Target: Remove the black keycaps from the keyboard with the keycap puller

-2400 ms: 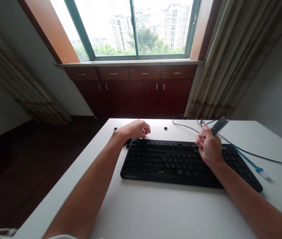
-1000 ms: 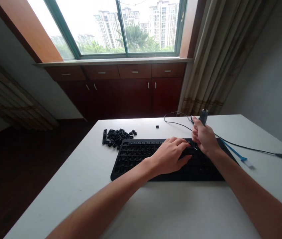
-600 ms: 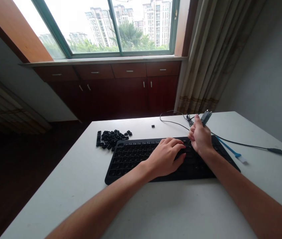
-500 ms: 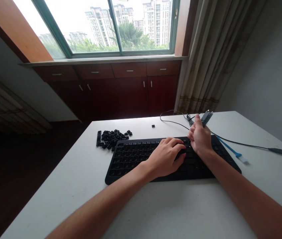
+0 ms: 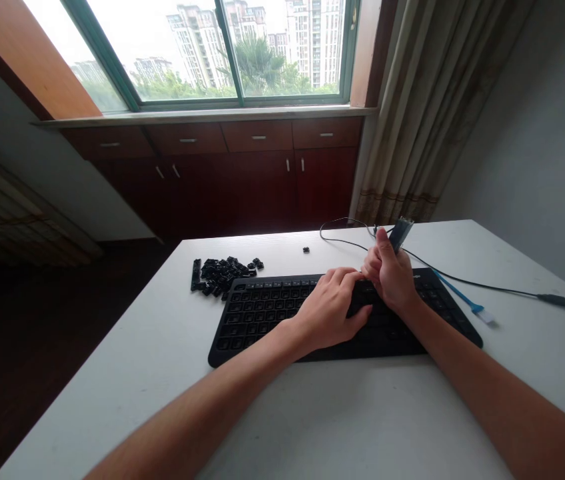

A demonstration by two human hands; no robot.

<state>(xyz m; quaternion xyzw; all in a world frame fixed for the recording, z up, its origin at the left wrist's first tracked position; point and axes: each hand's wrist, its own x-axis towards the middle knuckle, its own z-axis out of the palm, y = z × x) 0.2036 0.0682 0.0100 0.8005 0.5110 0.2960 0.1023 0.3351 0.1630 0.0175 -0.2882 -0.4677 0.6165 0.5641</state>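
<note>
Black keyboard (image 5: 262,305), right hand (image 5: 393,277) now nearer left hand (image 5: 331,308)

Plastic keyboard (image 5: 267,308) (matt), smooth table (image 5: 342,413)

1. We see a black, rectangular plastic keyboard (image 5: 270,305).
2. Left of the keyboard, we see small, glossy black keycaps (image 5: 224,271).
3. Right of it, a slim blue tool (image 5: 475,309) ends in white.
4. Beneath it lies our flat white tabletop (image 5: 352,413).
</note>
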